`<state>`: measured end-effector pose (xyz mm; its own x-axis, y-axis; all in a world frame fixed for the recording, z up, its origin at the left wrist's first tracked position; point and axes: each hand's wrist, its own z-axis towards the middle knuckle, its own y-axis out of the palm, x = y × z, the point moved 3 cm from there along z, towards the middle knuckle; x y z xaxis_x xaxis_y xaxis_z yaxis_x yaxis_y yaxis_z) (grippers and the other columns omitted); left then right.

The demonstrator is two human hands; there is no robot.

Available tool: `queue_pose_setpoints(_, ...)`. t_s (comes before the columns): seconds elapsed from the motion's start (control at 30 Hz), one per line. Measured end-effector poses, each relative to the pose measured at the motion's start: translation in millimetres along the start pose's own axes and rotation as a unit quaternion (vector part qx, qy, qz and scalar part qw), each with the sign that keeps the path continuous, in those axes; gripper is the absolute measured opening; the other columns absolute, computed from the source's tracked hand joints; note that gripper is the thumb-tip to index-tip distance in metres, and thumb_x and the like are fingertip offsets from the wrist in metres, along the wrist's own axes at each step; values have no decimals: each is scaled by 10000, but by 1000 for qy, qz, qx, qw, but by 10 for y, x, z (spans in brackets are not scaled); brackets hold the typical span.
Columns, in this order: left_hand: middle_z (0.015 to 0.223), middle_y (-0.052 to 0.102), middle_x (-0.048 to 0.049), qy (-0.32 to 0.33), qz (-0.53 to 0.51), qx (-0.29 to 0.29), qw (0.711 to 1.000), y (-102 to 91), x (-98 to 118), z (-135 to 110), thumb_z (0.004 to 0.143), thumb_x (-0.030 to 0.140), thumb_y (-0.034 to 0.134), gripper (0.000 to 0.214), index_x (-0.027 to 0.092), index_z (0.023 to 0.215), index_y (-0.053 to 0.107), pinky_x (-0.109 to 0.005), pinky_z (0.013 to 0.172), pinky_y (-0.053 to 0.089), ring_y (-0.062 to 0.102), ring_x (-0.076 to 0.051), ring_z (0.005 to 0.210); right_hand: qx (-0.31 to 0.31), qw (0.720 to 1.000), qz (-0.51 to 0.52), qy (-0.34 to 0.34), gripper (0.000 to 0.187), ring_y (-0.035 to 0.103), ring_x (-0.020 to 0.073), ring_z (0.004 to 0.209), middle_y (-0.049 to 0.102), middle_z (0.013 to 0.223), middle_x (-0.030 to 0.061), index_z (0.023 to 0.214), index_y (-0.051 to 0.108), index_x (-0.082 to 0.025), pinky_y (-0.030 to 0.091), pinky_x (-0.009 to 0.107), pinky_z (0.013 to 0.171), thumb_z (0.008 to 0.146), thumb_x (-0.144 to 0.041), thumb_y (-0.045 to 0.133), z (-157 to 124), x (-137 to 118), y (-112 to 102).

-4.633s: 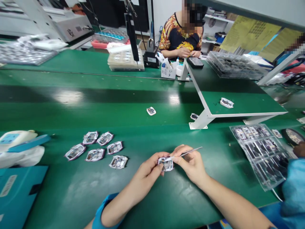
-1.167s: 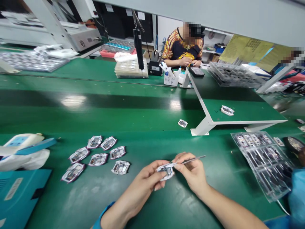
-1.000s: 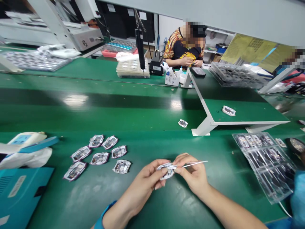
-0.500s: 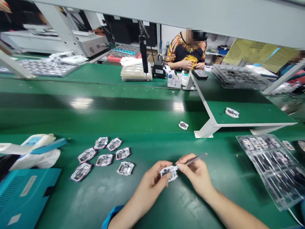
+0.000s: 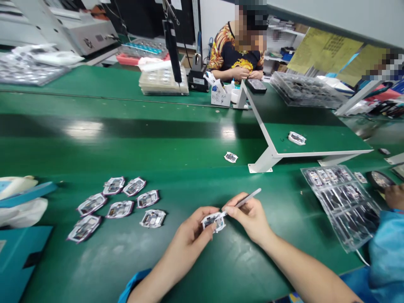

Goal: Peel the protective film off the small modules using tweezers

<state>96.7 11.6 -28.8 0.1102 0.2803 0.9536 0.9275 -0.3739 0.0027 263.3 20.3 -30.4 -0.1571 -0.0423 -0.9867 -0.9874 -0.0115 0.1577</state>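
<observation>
My left hand (image 5: 192, 233) is closed around the edges of a small white-framed electronic housing (image 5: 208, 219), with the thumb across its face. Circuitry shows inside the housing, partly covered by the fingers. My right hand (image 5: 248, 216) pinches a slim grey tool (image 5: 249, 196) like a pen; whether it is tweezers or a pry stick I cannot tell. Its lower end meets the upper right of the housing, and its back end points up and right. Left of my hands, several similar housings (image 5: 120, 208) with dark reddish rims lie face up on the green bench (image 5: 110, 269).
A clear compartment tray (image 5: 342, 206) with parts lies at right, beside a co-worker's blue sleeve (image 5: 386, 248). A raised green shelf (image 5: 315, 145) bears one housing (image 5: 296, 138); another housing (image 5: 231, 157) lies left of its leg. A teal case (image 5: 19, 261) is front left. Another person (image 5: 238, 54) works opposite.
The view has swung right and down, so the bench things sit further left. A co-worker's hand and blue sleeve have come in at right. The tool now lies further over the housing.
</observation>
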Motion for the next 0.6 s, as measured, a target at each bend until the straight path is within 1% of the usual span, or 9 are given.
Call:
queue_pose_setpoints(0.13,761,613,-18,-5,-2,-3,1000,15,19,-1,774,402,659,291,200,983,638,-268,595,408,505,-171,649,3,1000,15,6,191,678,178,667,712,693,4,741,658,-207,529,297,662,729,-348,787,-1,3,8)
queue_pose_setpoints(0.23,764,604,-11,-4,3,-3,1000,29,53,-9,792,392,631,270,192,974,625,-266,606,409,503,-164,654,8,1000,15,2,182,679,178,683,723,718,11,741,670,-204,529,295,675,720,-334,795,-6,17,0)
queue_pose_setpoints(0.33,737,585,1,-4,13,-1,1000,36,73,-12,810,390,600,274,181,988,609,-265,609,407,500,-159,648,0,1000,26,-2,157,687,181,708,737,742,16,747,680,-208,534,295,688,723,-310,796,-11,29,-3)
queue_pose_setpoints(0.47,765,588,-11,-7,13,0,1000,37,48,-7,807,411,591,328,167,1026,590,-272,612,419,503,-162,656,-15,999,48,-8,144,700,189,730,751,754,15,752,680,-219,548,306,701,731,-302,796,-11,28,6)
queue_pose_setpoints(0.6,785,592,-22,-8,14,-2,1000,33,11,-3,810,421,588,351,160,1044,586,-281,617,426,508,-166,664,-15,999,47,-13,166,706,200,732,753,753,19,751,677,-219,562,327,703,725,-326,802,-10,26,12)
